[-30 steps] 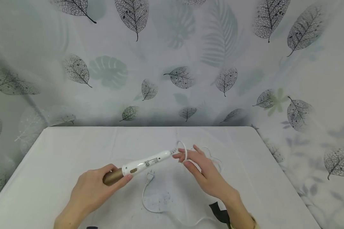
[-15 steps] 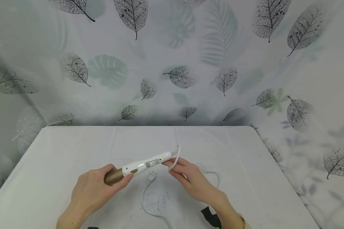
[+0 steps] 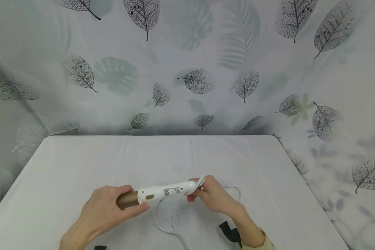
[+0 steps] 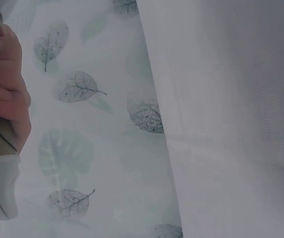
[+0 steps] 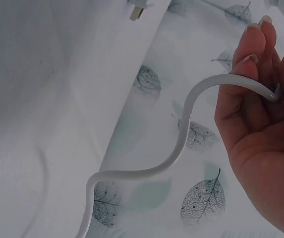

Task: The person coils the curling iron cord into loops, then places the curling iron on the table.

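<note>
A hair straightener (image 3: pixel 157 193) with a white handle and gold-brown front half is held nearly level above the white table. My left hand (image 3: pixel 103 207) grips the gold part, thumb along the near side; its curled fingers (image 4: pixel 5 74) show in the left wrist view. At the handle's tail, my right hand (image 3: pixel 218 197) holds the white cord (image 5: pixel 181 139) beside the ribbed sleeve. In the right wrist view the cord runs across the fingers and in toward the thumb, where its end is hidden. A plug (image 5: pixel 137 11) shows at that view's top.
Cord loops lie on the white table (image 3: pixel 81 159), one below the straightener and one right of my right hand. A black strip (image 3: pixel 230 232) is near the right forearm; another dark piece (image 3: pixel 100 247) sits at the bottom edge. Leaf-patterned cloth (image 3: pixel 175 52) hangs behind.
My right hand goes from loosely spread fingers by the cord to holding it at the handle's tail. The straightener has lowered and levelled, and now covers the plug in the head view.
</note>
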The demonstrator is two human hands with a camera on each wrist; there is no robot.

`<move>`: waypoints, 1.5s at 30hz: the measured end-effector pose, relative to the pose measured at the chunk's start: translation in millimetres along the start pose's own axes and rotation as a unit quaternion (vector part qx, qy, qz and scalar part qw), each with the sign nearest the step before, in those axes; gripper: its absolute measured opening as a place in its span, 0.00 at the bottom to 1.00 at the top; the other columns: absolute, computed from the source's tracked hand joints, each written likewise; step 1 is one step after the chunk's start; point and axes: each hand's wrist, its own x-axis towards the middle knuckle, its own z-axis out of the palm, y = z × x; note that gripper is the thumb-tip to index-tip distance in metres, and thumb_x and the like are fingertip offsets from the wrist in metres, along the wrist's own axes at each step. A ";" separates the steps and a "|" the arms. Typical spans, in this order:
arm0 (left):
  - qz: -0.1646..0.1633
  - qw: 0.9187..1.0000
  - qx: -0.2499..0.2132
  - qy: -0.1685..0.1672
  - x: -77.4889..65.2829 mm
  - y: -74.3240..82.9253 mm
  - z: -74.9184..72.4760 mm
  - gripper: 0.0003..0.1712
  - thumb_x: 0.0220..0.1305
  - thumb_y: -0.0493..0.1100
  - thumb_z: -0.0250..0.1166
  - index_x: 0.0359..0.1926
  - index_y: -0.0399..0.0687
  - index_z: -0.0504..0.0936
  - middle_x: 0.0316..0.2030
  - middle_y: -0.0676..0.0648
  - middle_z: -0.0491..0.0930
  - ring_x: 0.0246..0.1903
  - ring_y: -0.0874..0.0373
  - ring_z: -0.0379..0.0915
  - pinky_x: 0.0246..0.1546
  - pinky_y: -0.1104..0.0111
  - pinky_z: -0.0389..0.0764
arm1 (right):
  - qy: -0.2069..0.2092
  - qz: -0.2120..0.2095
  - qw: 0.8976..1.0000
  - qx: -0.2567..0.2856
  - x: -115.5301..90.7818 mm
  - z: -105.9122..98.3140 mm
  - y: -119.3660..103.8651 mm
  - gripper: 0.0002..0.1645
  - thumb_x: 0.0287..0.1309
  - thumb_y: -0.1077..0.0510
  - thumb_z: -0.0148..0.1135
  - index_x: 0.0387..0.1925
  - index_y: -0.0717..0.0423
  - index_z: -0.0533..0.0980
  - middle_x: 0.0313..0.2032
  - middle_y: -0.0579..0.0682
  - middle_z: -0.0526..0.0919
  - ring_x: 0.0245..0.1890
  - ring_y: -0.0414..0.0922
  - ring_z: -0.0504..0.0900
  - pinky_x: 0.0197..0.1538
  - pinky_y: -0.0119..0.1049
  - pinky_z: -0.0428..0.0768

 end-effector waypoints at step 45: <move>-0.052 0.992 0.056 -0.099 5.3 1.2 8.8 0.32 0.48 0.83 0.61 0.16 0.64 0.70 0.13 0.61 0.61 0.15 0.66 0.56 0.19 0.71 0.60 | 0.158 -0.165 0.919 -0.321 -11.4 -3.8 -25.1 0.02 0.61 0.61 0.69 0.36 0.52 0.82 0.33 0.41 0.74 0.34 0.37 0.68 0.37 0.23 0.71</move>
